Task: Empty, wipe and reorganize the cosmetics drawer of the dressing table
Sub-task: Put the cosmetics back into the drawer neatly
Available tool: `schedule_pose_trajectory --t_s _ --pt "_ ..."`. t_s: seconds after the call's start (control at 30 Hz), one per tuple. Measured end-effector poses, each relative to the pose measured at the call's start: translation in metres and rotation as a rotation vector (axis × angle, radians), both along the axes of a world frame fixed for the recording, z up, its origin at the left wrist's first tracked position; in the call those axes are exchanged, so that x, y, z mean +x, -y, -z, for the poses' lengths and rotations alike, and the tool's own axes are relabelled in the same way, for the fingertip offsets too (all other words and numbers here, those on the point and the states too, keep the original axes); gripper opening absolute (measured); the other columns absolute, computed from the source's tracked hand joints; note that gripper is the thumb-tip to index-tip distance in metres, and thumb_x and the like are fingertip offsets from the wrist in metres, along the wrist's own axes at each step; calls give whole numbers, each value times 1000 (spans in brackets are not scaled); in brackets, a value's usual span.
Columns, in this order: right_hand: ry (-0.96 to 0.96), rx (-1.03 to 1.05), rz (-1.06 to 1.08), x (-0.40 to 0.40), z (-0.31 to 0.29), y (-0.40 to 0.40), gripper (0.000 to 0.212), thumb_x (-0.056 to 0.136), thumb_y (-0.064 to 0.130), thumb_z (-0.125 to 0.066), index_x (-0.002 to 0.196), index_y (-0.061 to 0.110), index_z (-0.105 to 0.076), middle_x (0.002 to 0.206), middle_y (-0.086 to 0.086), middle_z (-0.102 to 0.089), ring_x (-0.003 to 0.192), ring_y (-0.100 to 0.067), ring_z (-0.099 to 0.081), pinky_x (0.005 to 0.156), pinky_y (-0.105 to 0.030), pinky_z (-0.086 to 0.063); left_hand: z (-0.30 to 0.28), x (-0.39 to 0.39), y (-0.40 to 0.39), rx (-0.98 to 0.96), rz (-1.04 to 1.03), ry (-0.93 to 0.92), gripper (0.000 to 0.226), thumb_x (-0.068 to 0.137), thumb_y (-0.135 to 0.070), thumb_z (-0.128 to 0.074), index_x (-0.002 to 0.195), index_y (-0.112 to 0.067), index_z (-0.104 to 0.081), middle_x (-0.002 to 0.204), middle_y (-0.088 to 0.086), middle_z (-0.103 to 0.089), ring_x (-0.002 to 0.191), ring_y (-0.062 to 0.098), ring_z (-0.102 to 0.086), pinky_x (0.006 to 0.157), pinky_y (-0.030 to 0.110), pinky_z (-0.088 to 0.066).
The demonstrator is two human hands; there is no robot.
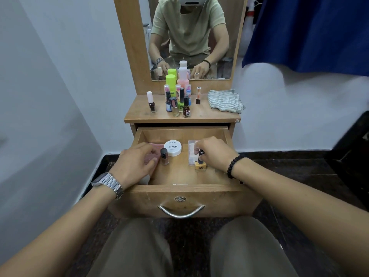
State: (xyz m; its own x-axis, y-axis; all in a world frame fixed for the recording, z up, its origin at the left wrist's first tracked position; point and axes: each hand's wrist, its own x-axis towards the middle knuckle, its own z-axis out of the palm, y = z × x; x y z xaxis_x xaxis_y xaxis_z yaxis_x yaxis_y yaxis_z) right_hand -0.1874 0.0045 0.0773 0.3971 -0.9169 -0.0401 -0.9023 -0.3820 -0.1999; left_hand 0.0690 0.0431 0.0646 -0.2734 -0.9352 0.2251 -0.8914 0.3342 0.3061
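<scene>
- While the drawer [179, 188] of the dressing table [179, 116] stands pulled out toward the person, both hands are down inside it.
- Right hand [215, 152] pinches the dark cap of a yellow nail polish bottle [200, 165]; the bottle stands upright on the drawer floor, long axis vertical, cap pointing up, near the right side.
- Just behind that bottle lies a clear plastic case [192, 150], flat, its long axis running front to back.
- Left hand [135, 162] rests at the drawer's left side, fingers loosely curled over a pink item [157, 145] lying there; whether they grip it cannot be told.
- Just beside the left fingertips a small pink nail polish bottle [164, 156] stands upright with its black cap up.
- A round white tub [173, 148] marked NAIL POLISH sits flat near the back, lid facing up, between the two hands.
- On the tabletop a cluster of bottles [177, 96] stands upright before the mirror [191, 37], with a lone white-capped bottle [151, 101] to its left and a slim tube [198, 95] to its right.
- A striped cloth [224, 100] lies crumpled at the right end of the top.
</scene>
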Motion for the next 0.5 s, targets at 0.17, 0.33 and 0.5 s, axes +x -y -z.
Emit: schedule_pose_trajectory --t_s 0.17,0.33,0.5 --pt "14 -38 -14 -3 -2 -5 31 84 20 -66 115 23 -60 116 0 -64 99 -23 -61 81 -39 -53 -36 -34 31 -123 70 -98 19 86 -16 -56 102 -17 -65 100 -3 -67 95 18 -61 77 29 -45" --pt "127 -108 -40 -7 -12 -12 42 87 28 -66 127 24 -55 129 7 -56 109 -15 -57 86 -35 -50 -90 -61 92 -314 13 -81 18 88 -28 -55 105 -28 -63 100 -9 -67 93 13 -62 81 36 -53" --pt "211 -166 -44 -20 -24 -15 41 89 37 -62 128 25 -55 132 9 -56 117 -13 -53 92 -33 -46 -118 -84 143 -247 -78 76 31 89 -26 -61 121 -23 -61 116 0 -64 101 20 -59 76 32 -49"
